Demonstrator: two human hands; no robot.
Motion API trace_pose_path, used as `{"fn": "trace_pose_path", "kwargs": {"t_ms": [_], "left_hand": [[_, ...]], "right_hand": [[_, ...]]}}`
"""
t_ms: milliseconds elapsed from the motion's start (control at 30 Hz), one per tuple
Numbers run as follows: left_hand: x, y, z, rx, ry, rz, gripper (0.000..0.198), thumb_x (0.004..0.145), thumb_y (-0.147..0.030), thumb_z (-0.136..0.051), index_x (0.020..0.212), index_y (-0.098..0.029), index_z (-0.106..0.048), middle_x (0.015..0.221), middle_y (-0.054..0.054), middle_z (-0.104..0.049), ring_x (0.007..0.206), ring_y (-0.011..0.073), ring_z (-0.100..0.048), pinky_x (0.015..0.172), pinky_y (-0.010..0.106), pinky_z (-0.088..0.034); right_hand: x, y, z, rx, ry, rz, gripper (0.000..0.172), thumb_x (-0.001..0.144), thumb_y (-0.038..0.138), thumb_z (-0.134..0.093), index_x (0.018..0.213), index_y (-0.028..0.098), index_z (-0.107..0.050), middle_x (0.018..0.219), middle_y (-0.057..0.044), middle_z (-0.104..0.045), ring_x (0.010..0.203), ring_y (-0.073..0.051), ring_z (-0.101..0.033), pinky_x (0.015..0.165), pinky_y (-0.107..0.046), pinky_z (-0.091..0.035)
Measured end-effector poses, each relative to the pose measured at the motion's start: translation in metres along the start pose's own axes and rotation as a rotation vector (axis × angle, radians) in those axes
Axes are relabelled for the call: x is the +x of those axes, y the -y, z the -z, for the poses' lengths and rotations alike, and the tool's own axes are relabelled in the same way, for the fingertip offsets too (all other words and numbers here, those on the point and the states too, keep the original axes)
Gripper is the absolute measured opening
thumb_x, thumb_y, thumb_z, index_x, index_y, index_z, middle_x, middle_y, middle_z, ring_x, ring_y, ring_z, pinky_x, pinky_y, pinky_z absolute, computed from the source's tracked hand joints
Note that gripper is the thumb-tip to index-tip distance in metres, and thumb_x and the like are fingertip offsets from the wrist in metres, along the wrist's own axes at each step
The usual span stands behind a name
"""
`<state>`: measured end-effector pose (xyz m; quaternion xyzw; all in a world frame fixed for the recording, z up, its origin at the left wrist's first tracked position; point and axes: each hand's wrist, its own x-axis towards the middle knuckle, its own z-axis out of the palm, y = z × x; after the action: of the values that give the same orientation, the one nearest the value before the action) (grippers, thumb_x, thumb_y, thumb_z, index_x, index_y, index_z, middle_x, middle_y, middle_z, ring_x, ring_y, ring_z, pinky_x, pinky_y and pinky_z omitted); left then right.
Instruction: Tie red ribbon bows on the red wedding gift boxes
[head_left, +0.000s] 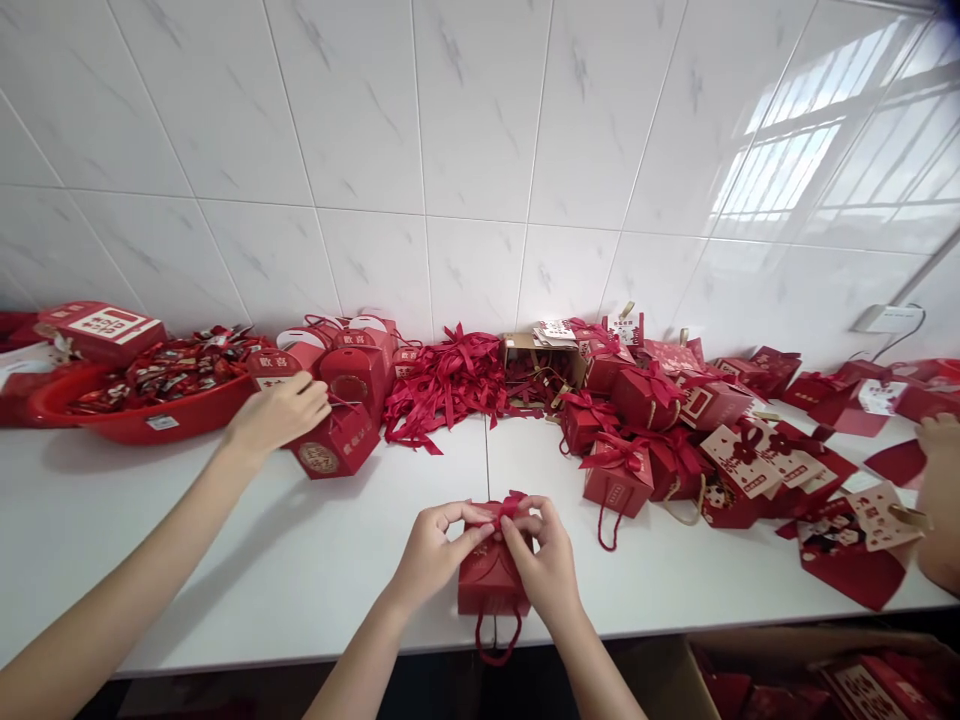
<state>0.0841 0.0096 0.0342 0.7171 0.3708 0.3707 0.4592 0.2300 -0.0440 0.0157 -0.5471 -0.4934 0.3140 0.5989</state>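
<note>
A small red gift box (491,590) stands at the table's front edge, its dark red cord handle (499,655) hanging over the side. On top of it lies a red ribbon (514,503), gathered at the lid. My left hand (431,555) pinches the ribbon from the left, thumb and fingers together. From the right, my right hand (546,558) pinches it too, the fingertips of both hands almost meeting. The exact shape of the ribbon is partly hidden behind my fingers. Behind the box lies a heap of loose red ribbons (450,385).
A co-worker's hand (281,415) reaches to a red box (337,440) at left, near a red basin (157,420) of wrapped sweets. Another person's arm (941,500) is at the right edge. Ribboned boxes (619,475) crowd the right; a carton (697,680) stands below.
</note>
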Motion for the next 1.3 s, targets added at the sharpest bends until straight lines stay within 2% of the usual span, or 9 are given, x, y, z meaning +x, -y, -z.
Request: {"fn": "trace_pose_path", "kwargs": {"t_ms": [100,233,467,567,633,800,967,1167,1300], "left_hand": [[-0.003,0.004,-0.005,0.025,-0.025,-0.049,0.01,0.079,-0.026,-0.062,0.08,-0.018,-0.068,0.091,0.005,-0.073,0.09,0.0199,-0.067,0.09,0.035,-0.05],[-0.002,0.008,-0.007,0.092,-0.063,-0.115,0.007,0.076,-0.017,-0.062,0.078,-0.02,-0.068,0.083,0.0,-0.073,0.084,0.017,-0.068,0.101,0.038,-0.044],[-0.002,0.016,-0.009,0.121,-0.139,-0.203,0.017,0.075,-0.009,-0.056,0.077,-0.022,-0.067,0.081,-0.002,-0.074,0.078,0.0152,-0.069,0.105,0.042,-0.042],[-0.003,0.019,-0.009,0.136,-0.144,-0.217,0.019,0.075,-0.009,-0.056,0.079,-0.022,-0.069,0.082,-0.002,-0.075,0.078,0.0157,-0.07,0.106,0.044,-0.042],[-0.002,0.02,-0.009,0.14,-0.141,-0.223,0.019,0.076,-0.01,-0.055,0.08,-0.022,-0.069,0.084,-0.001,-0.075,0.08,0.0161,-0.07,0.106,0.044,-0.042],[-0.002,0.016,-0.008,0.114,-0.107,-0.209,0.018,0.081,-0.015,-0.053,0.084,-0.021,-0.07,0.094,0.002,-0.075,0.093,0.0182,-0.069,0.105,0.041,-0.043],[0.001,0.011,-0.008,0.097,-0.073,-0.13,0.016,0.082,-0.017,-0.054,0.084,-0.022,-0.07,0.098,0.003,-0.074,0.101,0.0195,-0.065,0.104,0.039,-0.042],[-0.001,0.002,-0.004,0.178,-0.183,-0.148,0.01,0.083,-0.028,-0.057,0.082,-0.02,-0.064,0.09,0.005,-0.067,0.095,0.0202,-0.062,0.086,0.034,-0.05],[-0.007,-0.001,-0.002,0.266,-0.106,-0.133,0.012,0.081,-0.033,-0.061,0.08,-0.023,-0.067,0.088,0.004,-0.063,0.097,0.0212,-0.057,0.088,0.035,-0.047]], "right_hand": [[0.0,-0.003,-0.004,0.022,-0.034,0.039,0.013,0.086,0.031,-0.054,0.091,0.021,-0.047,0.066,0.001,-0.065,0.063,-0.016,-0.061,0.065,-0.027,-0.047],[0.0,-0.002,-0.001,-0.073,0.007,0.116,0.01,0.087,0.027,-0.051,0.084,0.02,-0.057,0.078,-0.004,-0.066,0.073,-0.017,-0.062,0.069,-0.028,-0.049],[-0.003,-0.007,0.006,-0.197,0.056,0.246,0.018,0.082,0.022,-0.059,0.097,0.021,-0.067,0.097,-0.009,-0.063,0.093,-0.021,-0.061,0.082,-0.033,-0.051],[-0.004,-0.01,0.005,-0.212,0.02,0.193,0.014,0.083,0.024,-0.057,0.087,0.021,-0.07,0.098,-0.01,-0.062,0.095,-0.022,-0.061,0.085,-0.035,-0.05],[-0.004,-0.011,0.003,-0.211,0.004,0.147,0.015,0.084,0.026,-0.055,0.082,0.021,-0.07,0.11,-0.011,-0.059,0.105,-0.024,-0.058,0.091,-0.038,-0.048],[-0.004,-0.012,0.003,-0.097,0.099,0.022,0.024,0.087,0.035,-0.052,0.076,0.019,-0.066,0.144,-0.011,-0.039,0.132,-0.029,-0.035,0.106,-0.046,-0.032],[-0.001,-0.005,0.008,-0.009,0.244,-0.055,0.029,0.086,0.042,-0.053,0.073,0.019,-0.067,0.148,-0.01,-0.033,0.135,-0.029,-0.031,0.107,-0.048,-0.03],[-0.002,-0.006,0.004,0.051,0.147,-0.095,0.033,0.086,0.042,-0.053,0.067,0.019,-0.066,0.144,-0.012,-0.039,0.13,-0.03,-0.039,0.102,-0.046,-0.036],[-0.005,-0.004,0.002,0.045,0.126,-0.12,0.031,0.086,0.042,-0.054,0.07,0.02,-0.068,0.142,-0.01,-0.042,0.135,-0.029,-0.031,0.103,-0.045,-0.034]]}}
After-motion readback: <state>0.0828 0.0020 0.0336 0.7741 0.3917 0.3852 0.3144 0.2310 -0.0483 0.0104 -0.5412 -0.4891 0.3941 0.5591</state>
